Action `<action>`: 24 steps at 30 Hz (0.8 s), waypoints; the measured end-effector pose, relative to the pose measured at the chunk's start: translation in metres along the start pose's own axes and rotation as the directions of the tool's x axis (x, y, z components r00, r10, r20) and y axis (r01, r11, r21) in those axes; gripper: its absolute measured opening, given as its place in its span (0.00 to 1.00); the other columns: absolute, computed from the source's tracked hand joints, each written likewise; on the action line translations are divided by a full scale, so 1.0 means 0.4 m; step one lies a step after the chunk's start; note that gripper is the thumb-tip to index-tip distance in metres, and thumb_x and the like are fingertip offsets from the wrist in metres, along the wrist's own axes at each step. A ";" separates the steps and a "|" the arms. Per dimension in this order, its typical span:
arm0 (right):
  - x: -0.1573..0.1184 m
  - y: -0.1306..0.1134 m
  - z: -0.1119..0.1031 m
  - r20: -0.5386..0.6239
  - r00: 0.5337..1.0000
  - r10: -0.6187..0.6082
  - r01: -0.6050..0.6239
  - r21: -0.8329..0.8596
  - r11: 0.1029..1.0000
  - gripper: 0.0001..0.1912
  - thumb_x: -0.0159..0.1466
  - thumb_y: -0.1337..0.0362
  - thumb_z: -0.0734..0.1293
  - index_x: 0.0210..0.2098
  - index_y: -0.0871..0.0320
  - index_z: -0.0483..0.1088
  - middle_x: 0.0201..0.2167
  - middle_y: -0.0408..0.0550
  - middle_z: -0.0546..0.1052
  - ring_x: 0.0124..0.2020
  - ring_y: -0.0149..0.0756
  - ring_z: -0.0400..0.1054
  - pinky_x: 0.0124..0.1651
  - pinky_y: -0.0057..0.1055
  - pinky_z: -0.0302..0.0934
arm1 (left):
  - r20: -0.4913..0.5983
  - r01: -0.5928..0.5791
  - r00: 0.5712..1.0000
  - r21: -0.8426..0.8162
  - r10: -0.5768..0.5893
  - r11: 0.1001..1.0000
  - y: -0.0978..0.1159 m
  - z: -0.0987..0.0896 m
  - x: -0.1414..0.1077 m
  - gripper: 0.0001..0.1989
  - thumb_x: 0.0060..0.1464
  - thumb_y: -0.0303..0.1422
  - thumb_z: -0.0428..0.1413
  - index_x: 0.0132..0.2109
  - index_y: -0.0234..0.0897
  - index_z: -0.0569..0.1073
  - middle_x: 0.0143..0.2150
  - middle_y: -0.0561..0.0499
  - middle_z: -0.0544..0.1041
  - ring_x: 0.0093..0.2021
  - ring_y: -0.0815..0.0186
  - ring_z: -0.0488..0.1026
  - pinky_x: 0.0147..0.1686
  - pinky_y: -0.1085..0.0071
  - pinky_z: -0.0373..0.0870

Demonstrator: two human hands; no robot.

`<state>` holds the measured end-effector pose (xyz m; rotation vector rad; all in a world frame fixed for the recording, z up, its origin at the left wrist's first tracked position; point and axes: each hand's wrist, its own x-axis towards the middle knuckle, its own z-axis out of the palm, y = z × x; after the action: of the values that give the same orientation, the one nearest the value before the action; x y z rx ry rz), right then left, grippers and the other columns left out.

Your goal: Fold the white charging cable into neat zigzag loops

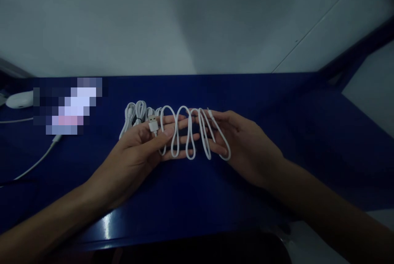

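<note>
1. The slim white plastic-looking cable (190, 130) is spread between the two hands in upright zigzag loops, above the tabletop. I take those hands as the clock's centre, with the wall at 12.
2. The left hand (140, 145), towards 9, is partly closed, its thumb pressed over the loops against the fingers. The metal-tipped white USB plug (153, 124) pokes up beside it. If that thumb eased off, I'd expect the loops to slump and cross.
3. The right hand (246, 141), towards 3, is loosely curved, with loops across its fingers; whether it pinches them I can't tell. A tug there could pull the folds uneven, and the loose white cable end (211, 114) might slip through a loop and knot.
4. At 10 to 11, just behind the left hand, lie white coiled cable bundles (140, 112); a careless sweep could snag them.
5. Further out at 9, a blurred-out bright patch (74, 106) has a white lead (33, 163) below it, narrowing that side.
6. The glossy blue tabletop (191, 198) offers more elbow room towards 3. Its front edge runs along 6; the pale grey wall (123, 21) limits reach at 12.
</note>
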<state>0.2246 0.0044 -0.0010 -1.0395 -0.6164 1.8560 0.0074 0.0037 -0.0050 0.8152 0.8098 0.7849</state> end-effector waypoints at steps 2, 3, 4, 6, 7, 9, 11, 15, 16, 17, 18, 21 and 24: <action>0.001 0.006 -0.002 0.014 0.999 -0.053 0.053 -0.056 0.997 0.15 0.77 0.64 0.64 0.44 0.56 0.84 0.37 0.48 0.78 0.31 0.32 0.66 0.33 0.27 0.64 | 0.019 0.000 1.000 -0.009 0.000 1.000 -0.001 -0.001 0.000 0.15 0.75 0.32 0.58 0.63 0.39 0.80 0.71 0.38 0.78 0.68 0.44 0.78 0.59 0.55 0.83; 0.001 0.008 -0.001 0.018 0.997 -0.072 0.073 -0.079 0.994 0.15 0.78 0.64 0.64 0.46 0.56 0.84 0.39 0.49 0.79 0.35 0.34 0.69 0.37 0.28 0.67 | 0.019 0.004 1.000 -0.016 -0.003 1.000 -0.001 -0.001 0.000 0.15 0.75 0.32 0.58 0.64 0.40 0.80 0.70 0.39 0.78 0.68 0.45 0.78 0.59 0.54 0.83; 0.000 0.009 0.000 0.015 0.996 -0.088 0.089 -0.097 0.991 0.15 0.78 0.63 0.64 0.48 0.56 0.84 0.42 0.50 0.80 0.38 0.35 0.71 0.40 0.29 0.69 | 0.014 0.009 1.000 -0.026 -0.009 1.000 0.000 0.000 0.000 0.15 0.75 0.32 0.58 0.64 0.40 0.80 0.70 0.39 0.79 0.68 0.45 0.78 0.59 0.54 0.83; -0.002 0.010 0.003 -0.011 0.993 -0.116 0.114 -0.130 0.985 0.14 0.79 0.61 0.64 0.49 0.55 0.84 0.43 0.50 0.81 0.39 0.35 0.72 0.41 0.30 0.70 | 0.003 0.019 1.000 -0.048 -0.019 0.999 0.002 0.004 -0.001 0.14 0.75 0.33 0.58 0.63 0.40 0.80 0.68 0.39 0.80 0.67 0.45 0.78 0.60 0.53 0.82; -0.003 0.011 0.004 -0.024 0.991 -0.131 0.126 -0.153 0.980 0.13 0.79 0.60 0.65 0.49 0.55 0.83 0.42 0.50 0.81 0.37 0.35 0.71 0.39 0.30 0.70 | 0.003 0.023 1.000 -0.058 -0.023 0.998 0.004 0.007 -0.002 0.14 0.75 0.33 0.58 0.62 0.39 0.80 0.68 0.39 0.80 0.67 0.45 0.78 0.60 0.52 0.82; -0.004 0.012 0.004 -0.040 0.986 -0.163 0.151 -0.207 0.967 0.12 0.78 0.58 0.67 0.49 0.54 0.83 0.37 0.47 0.79 0.33 0.34 0.69 0.36 0.30 0.68 | 0.000 0.027 1.000 -0.073 -0.027 0.997 0.007 0.014 -0.003 0.13 0.76 0.33 0.58 0.60 0.37 0.81 0.67 0.38 0.81 0.67 0.45 0.78 0.61 0.52 0.81; -0.003 0.013 0.002 -0.057 0.978 -0.201 0.181 -0.245 0.952 0.12 0.77 0.56 0.69 0.49 0.53 0.84 0.34 0.45 0.76 0.30 0.32 0.67 0.34 0.29 0.67 | -0.004 0.031 1.000 -0.084 -0.031 0.996 0.008 0.018 -0.004 0.12 0.76 0.33 0.57 0.59 0.35 0.81 0.67 0.37 0.81 0.67 0.45 0.78 0.62 0.52 0.81; 0.002 0.016 -0.003 -0.083 0.963 -0.257 0.229 -0.255 0.940 0.13 0.75 0.55 0.71 0.52 0.55 0.83 0.33 0.42 0.75 0.29 0.29 0.67 0.34 0.27 0.67 | -0.005 0.043 0.999 -0.103 -0.044 0.994 0.004 0.016 -0.007 0.12 0.76 0.33 0.57 0.61 0.38 0.79 0.66 0.39 0.81 0.67 0.47 0.78 0.61 0.52 0.81; 0.003 0.016 -0.003 -0.078 0.963 -0.258 0.231 -0.258 0.938 0.14 0.76 0.55 0.71 0.53 0.56 0.82 0.32 0.42 0.75 0.28 0.28 0.66 0.32 0.27 0.66 | -0.002 0.042 0.999 -0.105 -0.042 0.994 0.003 0.015 -0.007 0.12 0.76 0.34 0.57 0.61 0.39 0.79 0.67 0.40 0.81 0.67 0.47 0.78 0.61 0.53 0.81; 0.004 0.017 -0.002 -0.070 0.963 -0.260 0.234 -0.263 0.936 0.14 0.76 0.55 0.70 0.54 0.56 0.81 0.31 0.41 0.75 0.27 0.28 0.66 0.31 0.26 0.65 | 0.005 0.039 0.999 -0.104 -0.039 0.994 0.002 0.013 -0.007 0.12 0.77 0.34 0.57 0.61 0.40 0.79 0.67 0.41 0.81 0.67 0.47 0.77 0.61 0.53 0.81; 0.004 0.017 -0.001 -0.062 0.962 -0.264 0.239 -0.269 0.933 0.14 0.77 0.55 0.69 0.54 0.57 0.80 0.30 0.41 0.75 0.26 0.27 0.66 0.29 0.25 0.64 | 0.013 0.037 0.999 -0.102 -0.036 0.994 0.000 0.011 -0.008 0.13 0.77 0.35 0.56 0.61 0.40 0.79 0.67 0.42 0.80 0.68 0.47 0.77 0.61 0.54 0.81; 0.003 0.015 0.005 -0.065 0.953 -0.295 0.261 -0.313 0.913 0.14 0.79 0.55 0.66 0.55 0.57 0.77 0.28 0.40 0.76 0.23 0.28 0.66 0.25 0.25 0.63 | 0.033 0.037 0.999 -0.092 -0.034 0.995 -0.003 0.006 -0.007 0.13 0.77 0.36 0.56 0.61 0.39 0.79 0.67 0.40 0.80 0.69 0.46 0.76 0.61 0.53 0.81; 0.000 0.012 0.012 -0.088 0.937 -0.339 0.278 -0.399 0.874 0.13 0.81 0.55 0.63 0.51 0.57 0.75 0.25 0.40 0.76 0.21 0.29 0.67 0.24 0.25 0.62 | 0.029 0.040 0.999 -0.094 -0.038 0.995 -0.005 0.003 -0.006 0.13 0.76 0.36 0.57 0.61 0.38 0.80 0.67 0.37 0.80 0.68 0.44 0.76 0.61 0.51 0.81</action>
<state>0.2182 0.0020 -0.0022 -1.2398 -1.0147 1.3871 0.0078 0.0005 -0.0053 0.7226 0.7567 0.7698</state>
